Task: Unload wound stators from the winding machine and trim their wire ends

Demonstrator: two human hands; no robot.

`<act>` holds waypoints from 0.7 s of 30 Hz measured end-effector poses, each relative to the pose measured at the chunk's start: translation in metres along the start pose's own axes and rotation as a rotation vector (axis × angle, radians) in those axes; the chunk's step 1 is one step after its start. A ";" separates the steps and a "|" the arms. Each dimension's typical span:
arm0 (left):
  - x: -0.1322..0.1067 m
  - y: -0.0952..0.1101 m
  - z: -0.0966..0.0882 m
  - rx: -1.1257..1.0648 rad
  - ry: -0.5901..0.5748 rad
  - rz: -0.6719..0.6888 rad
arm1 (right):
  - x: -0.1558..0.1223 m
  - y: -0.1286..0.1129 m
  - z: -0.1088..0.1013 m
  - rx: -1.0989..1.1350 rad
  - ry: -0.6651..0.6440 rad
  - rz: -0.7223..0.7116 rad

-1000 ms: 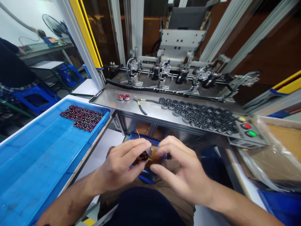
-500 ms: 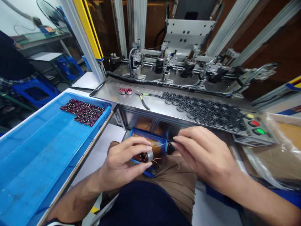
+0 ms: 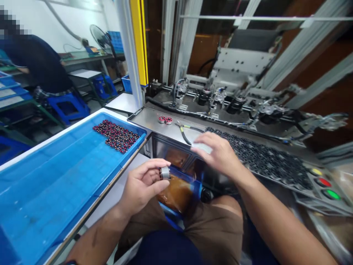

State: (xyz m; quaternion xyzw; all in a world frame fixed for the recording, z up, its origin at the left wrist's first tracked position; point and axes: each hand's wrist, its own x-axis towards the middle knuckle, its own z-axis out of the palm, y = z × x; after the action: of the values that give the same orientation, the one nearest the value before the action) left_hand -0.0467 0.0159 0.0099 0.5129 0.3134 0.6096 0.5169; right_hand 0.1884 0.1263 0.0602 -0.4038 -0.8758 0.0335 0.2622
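My left hand (image 3: 142,184) pinches a small silver motor part (image 3: 164,172) with dark red windings, held above a small blue bin (image 3: 190,184) on my lap. My right hand (image 3: 217,152) hovers over the steel shelf (image 3: 150,117), fingers spread and slightly blurred, near the left end of a spread of several black round parts (image 3: 264,158). A pair of pliers (image 3: 183,130) lies just left of that hand. Two red wound parts (image 3: 165,120) sit further left on the shelf.
A large blue tray (image 3: 55,184) at my left holds a cluster of several red wound parts (image 3: 117,135). Yellow, red and green buttons (image 3: 324,181) sit at the right. A machine with fixtures (image 3: 220,95) stands behind the shelf. Another person (image 3: 35,62) sits far left.
My right hand left the part at my lap and moved up and forward over the steel shelf. My left hand kept the silver part and lifted slightly. The view swung left.
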 end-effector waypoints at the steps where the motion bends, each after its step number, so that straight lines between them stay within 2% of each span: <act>1: 0.001 -0.001 -0.001 -0.055 0.032 -0.030 | 0.015 0.012 0.013 -0.066 0.020 0.092; 5: 0.002 -0.003 -0.004 -0.167 0.079 -0.063 | 0.055 0.042 0.064 -0.189 -0.005 0.228; 8: 0.001 -0.001 -0.008 -0.124 0.127 -0.040 | 0.060 0.052 0.081 -0.259 -0.077 0.289; 15: -0.004 0.002 -0.010 -0.048 0.234 0.018 | 0.056 0.061 0.076 -0.325 -0.237 0.319; 19: -0.006 -0.001 -0.009 -0.034 0.258 0.035 | 0.059 0.061 0.073 -0.252 -0.258 0.273; 21: -0.006 -0.002 -0.008 -0.041 0.265 0.003 | 0.059 0.060 0.066 -0.181 -0.236 0.260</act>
State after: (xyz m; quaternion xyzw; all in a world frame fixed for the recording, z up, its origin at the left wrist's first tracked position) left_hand -0.0542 0.0121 0.0045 0.4173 0.3656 0.6791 0.4805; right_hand 0.1662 0.2193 0.0130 -0.5287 -0.8404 0.0352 0.1139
